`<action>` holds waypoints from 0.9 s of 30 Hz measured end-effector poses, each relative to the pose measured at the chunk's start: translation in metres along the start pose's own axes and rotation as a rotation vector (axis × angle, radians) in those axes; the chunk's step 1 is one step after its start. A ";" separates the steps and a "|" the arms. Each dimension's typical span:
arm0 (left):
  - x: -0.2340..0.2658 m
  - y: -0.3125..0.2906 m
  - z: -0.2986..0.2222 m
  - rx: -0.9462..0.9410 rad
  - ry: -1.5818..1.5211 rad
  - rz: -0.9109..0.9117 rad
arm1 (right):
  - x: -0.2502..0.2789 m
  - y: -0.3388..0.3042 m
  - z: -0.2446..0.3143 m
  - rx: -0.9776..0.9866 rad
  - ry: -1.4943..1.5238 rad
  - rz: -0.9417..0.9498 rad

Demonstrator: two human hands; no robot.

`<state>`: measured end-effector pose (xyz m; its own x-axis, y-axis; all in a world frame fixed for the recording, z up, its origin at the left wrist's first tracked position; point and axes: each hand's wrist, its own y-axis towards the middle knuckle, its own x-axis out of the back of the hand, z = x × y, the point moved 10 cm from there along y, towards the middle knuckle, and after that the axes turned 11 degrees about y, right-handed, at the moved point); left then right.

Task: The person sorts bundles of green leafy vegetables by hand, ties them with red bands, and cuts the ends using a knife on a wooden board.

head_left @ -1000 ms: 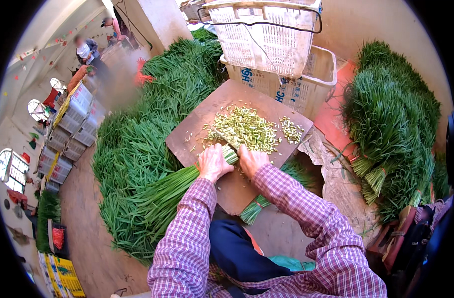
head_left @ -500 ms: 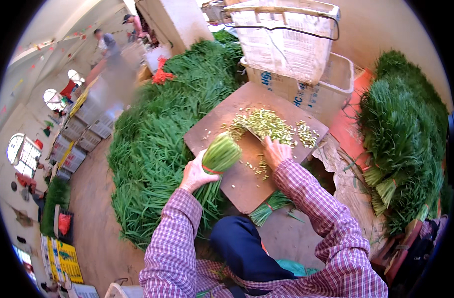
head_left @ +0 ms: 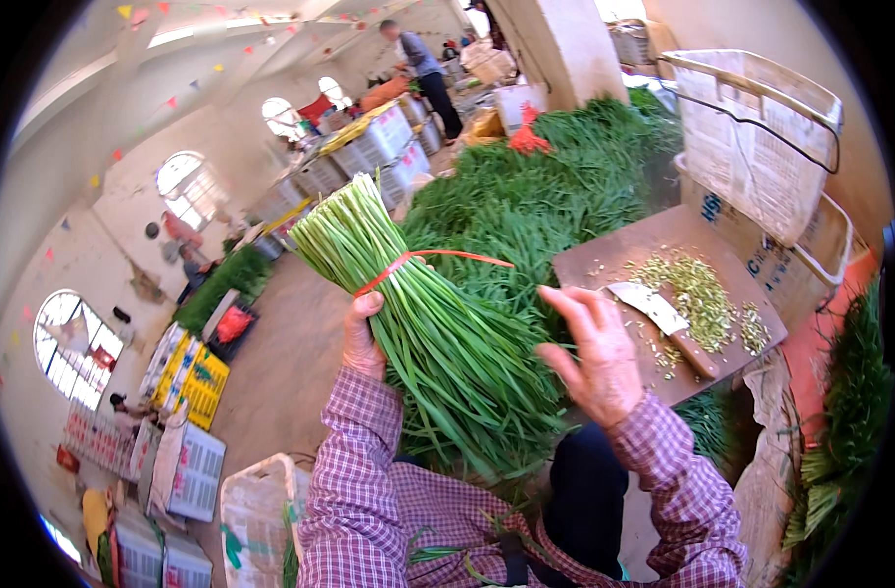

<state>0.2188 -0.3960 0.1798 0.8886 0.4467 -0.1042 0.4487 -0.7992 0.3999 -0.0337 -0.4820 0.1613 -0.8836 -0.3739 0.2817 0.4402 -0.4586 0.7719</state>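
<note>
A thick bunch of garlic chives (head_left: 418, 304), tied with a red band (head_left: 388, 269), leans with its pale cut ends up and to the left. Round its stalks, just below the band, my left hand (head_left: 365, 338) is closed. My right hand (head_left: 596, 358) is empty, fingers apart, just right of the bunch's leaves. Behind that hand lies a knife (head_left: 653, 309) with a wooden handle, on a brown cutting board (head_left: 604, 250). Chopped stalk ends (head_left: 697, 294) are scattered over the board beside the blade.
A large heap of green chives (head_left: 565, 176) spreads behind the board. White plastic crates (head_left: 761, 147) are stacked at the far right, above more chives (head_left: 839, 431). Near my left forearm stands a white basket (head_left: 256, 500). A person (head_left: 423, 73) stands in the background.
My right hand has let go of the knife, now lying on the board, and moved towards the bunch. The left hand has raised the bunch off the board's edge; the view has swung left.
</note>
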 end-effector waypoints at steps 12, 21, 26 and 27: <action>0.131 -0.108 -0.063 -0.104 -0.102 -0.368 | -0.190 -0.088 0.009 -0.085 0.042 0.659; 0.180 -0.156 -0.079 -0.170 0.050 -0.591 | -0.126 -0.047 0.048 -0.145 0.382 0.517; 0.160 -0.153 -0.078 -0.126 0.137 -0.541 | -0.142 -0.021 0.119 0.017 0.564 0.352; 0.153 -0.152 -0.080 -0.128 0.144 -0.533 | -0.143 -0.013 0.125 0.016 0.579 0.314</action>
<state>0.2793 -0.1742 0.1756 0.5159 0.8329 -0.2004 0.8088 -0.3965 0.4342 0.0672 -0.3217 0.1815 -0.4833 -0.8631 0.1465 0.6569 -0.2469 0.7124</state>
